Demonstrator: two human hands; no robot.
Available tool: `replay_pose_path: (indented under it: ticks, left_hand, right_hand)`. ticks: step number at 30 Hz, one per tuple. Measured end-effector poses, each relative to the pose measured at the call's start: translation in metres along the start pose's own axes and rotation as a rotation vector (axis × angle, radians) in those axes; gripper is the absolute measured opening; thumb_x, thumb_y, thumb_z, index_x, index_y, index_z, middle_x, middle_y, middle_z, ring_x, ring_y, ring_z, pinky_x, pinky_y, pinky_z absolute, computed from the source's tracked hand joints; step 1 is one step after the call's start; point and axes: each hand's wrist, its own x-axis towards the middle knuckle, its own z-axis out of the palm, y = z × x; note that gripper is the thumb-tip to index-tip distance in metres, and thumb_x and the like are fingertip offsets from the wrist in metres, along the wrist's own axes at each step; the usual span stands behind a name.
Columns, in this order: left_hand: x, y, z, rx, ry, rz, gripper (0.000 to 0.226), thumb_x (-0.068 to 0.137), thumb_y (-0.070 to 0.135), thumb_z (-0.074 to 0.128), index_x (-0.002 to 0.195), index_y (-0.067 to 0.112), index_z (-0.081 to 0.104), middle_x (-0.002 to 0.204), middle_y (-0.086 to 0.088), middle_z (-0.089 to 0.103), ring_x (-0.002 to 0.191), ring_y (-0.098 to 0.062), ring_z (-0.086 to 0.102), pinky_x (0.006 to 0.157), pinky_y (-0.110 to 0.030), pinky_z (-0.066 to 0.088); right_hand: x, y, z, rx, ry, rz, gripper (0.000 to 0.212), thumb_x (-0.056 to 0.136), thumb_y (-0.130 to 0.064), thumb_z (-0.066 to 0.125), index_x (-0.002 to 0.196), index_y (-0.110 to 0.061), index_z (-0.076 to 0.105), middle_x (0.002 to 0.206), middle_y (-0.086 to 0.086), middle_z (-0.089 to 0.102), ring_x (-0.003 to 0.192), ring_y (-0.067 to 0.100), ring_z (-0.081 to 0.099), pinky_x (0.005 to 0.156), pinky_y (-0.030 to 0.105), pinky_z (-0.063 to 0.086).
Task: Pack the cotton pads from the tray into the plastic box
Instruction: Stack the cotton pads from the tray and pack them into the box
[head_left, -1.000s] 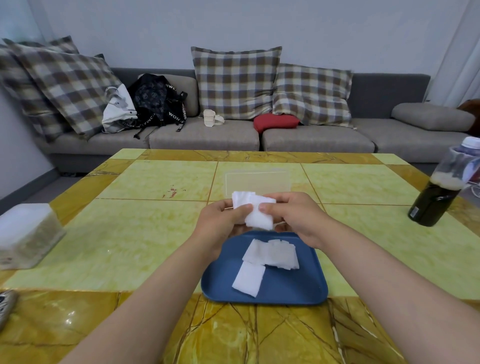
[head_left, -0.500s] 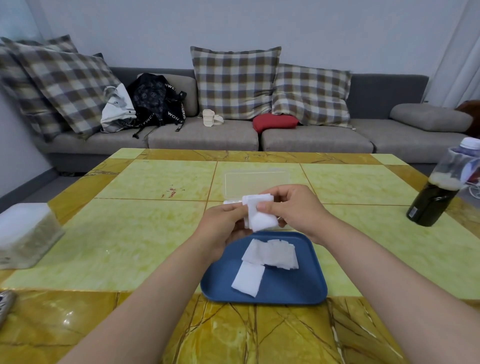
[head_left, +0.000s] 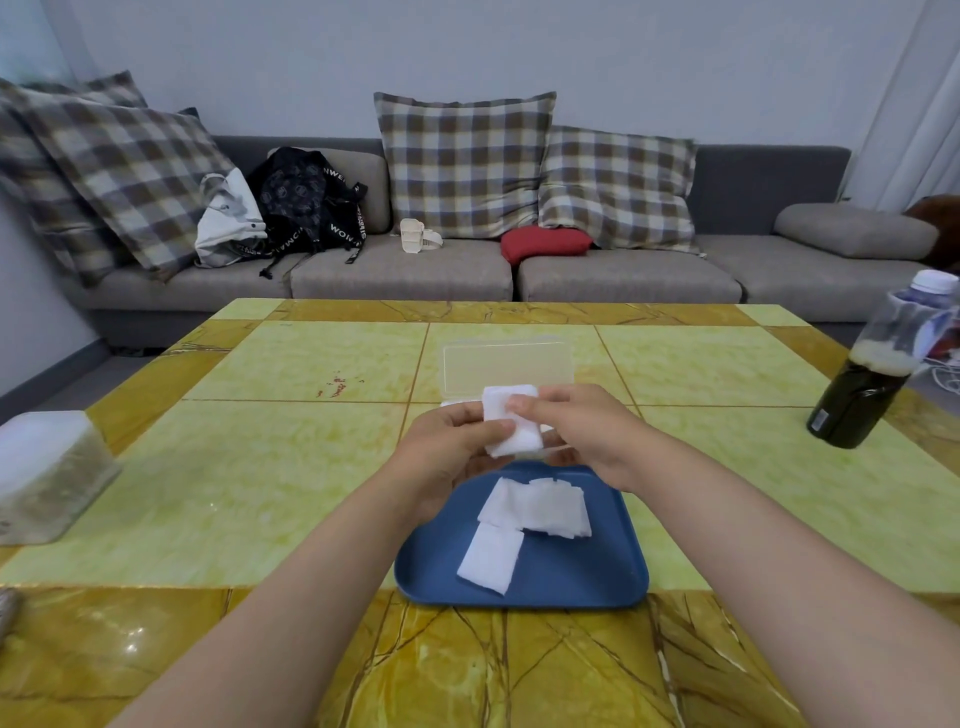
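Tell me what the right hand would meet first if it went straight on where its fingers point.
Probably the left hand, which holds the same stack of white square cotton pads that the right hand pinches; depth is unclear.

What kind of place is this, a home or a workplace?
Most likely a home living room: a long grey sofa with checked cushions stands behind a tiled table, and a black backpack lies on the sofa.

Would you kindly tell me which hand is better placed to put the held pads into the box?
Right hand, probably: its fingers pinch the cotton pads at their far edge, nearest the plastic box.
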Motion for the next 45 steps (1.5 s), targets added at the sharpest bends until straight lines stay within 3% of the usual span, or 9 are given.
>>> replay_pose_path:
  ticks: [3,9,14,17,24,28,33,42,45]
  left_hand:
    - [0.003,0.000,0.004,-0.025,0.018,-0.003,0.021,0.091,0.002,0.068,0.112,0.001,0.068,0.108,-0.015,0.076,0.087,-0.020,0.076,0.072,-0.024,0.061]
    - [0.014,0.003,0.012,0.075,0.076,0.048,0.027,0.092,0.014,0.071,0.117,0.010,0.066,0.107,-0.010,0.075,0.091,-0.020,0.075,0.077,-0.028,0.061]
    - [0.050,0.003,0.021,0.731,0.249,0.325,0.027,0.097,0.023,0.059,0.122,0.017,0.068,0.110,0.008,0.069,0.102,-0.011,0.064,0.091,-0.025,0.051]
    - [0.077,-0.007,0.030,1.101,0.098,0.386,0.033,0.100,0.031,0.053,0.130,0.023,0.065,0.129,0.007,0.064,0.122,-0.012,0.055,0.100,-0.025,0.042]
    - [0.100,-0.032,0.035,1.698,-0.190,0.459,0.053,0.104,0.053,0.026,0.155,0.043,0.024,0.164,0.001,0.017,0.149,-0.020,0.008,0.118,-0.042,0.016]
    - [0.104,-0.039,0.028,1.646,-0.228,0.507,0.045,0.103,0.054,0.026,0.143,0.046,0.046,0.159,0.004,0.026,0.145,-0.018,0.015,0.117,-0.040,0.018]
    - [0.109,-0.038,0.038,1.457,-0.033,0.597,0.040,0.104,0.043,0.037,0.108,0.027,0.074,0.126,0.003,0.049,0.121,-0.017,0.035,0.105,-0.038,0.033]
    - [0.123,-0.029,0.072,1.482,0.215,0.349,0.028,0.083,0.046,0.059,0.087,0.024,0.076,0.096,0.000,0.059,0.102,-0.022,0.047,0.087,-0.033,0.042]
    - [0.123,-0.025,0.074,1.490,0.189,0.327,0.009,0.079,0.031,0.061,0.088,0.029,0.064,0.100,0.001,0.057,0.103,-0.023,0.049,0.082,-0.032,0.043]
  right_hand:
    - [0.000,0.002,-0.006,0.137,-0.134,0.045,0.028,0.088,-0.025,0.076,0.112,-0.012,0.074,0.103,0.006,0.078,0.084,0.020,0.070,0.078,0.031,0.052]
    - [0.010,0.002,-0.021,0.226,0.000,-0.012,0.018,0.093,-0.021,0.070,0.110,-0.013,0.071,0.099,0.004,0.076,0.082,0.020,0.071,0.080,0.036,0.056]
    - [0.025,0.008,-0.052,0.152,0.294,-0.088,0.006,0.098,-0.024,0.061,0.097,-0.021,0.065,0.097,-0.001,0.071,0.080,0.016,0.068,0.071,0.030,0.049]
    - [0.039,0.019,-0.055,0.082,0.364,-0.120,0.011,0.100,-0.025,0.055,0.092,-0.022,0.063,0.101,0.001,0.071,0.085,0.020,0.070,0.066,0.030,0.047]
    - [0.066,0.027,-0.050,0.106,0.401,-0.106,0.029,0.105,-0.033,0.039,0.127,-0.017,0.050,0.115,0.002,0.069,0.085,0.015,0.074,0.065,0.030,0.045]
    - [0.072,0.034,-0.048,0.060,0.340,-0.078,0.030,0.105,-0.034,0.035,0.127,-0.017,0.046,0.118,0.004,0.069,0.082,0.012,0.074,0.064,0.029,0.043]
    - [0.075,0.037,-0.048,0.033,0.343,-0.083,0.027,0.105,-0.032,0.036,0.125,-0.016,0.045,0.116,0.005,0.067,0.082,0.016,0.075,0.063,0.030,0.045]
    - [0.078,0.040,-0.049,0.079,0.369,-0.061,0.026,0.104,-0.032,0.036,0.124,-0.018,0.045,0.115,0.006,0.067,0.085,0.020,0.075,0.069,0.033,0.052]
    - [0.080,0.042,-0.051,0.041,0.382,-0.056,0.022,0.103,-0.035,0.039,0.119,-0.020,0.043,0.112,0.004,0.065,0.096,0.024,0.070,0.089,0.045,0.055]
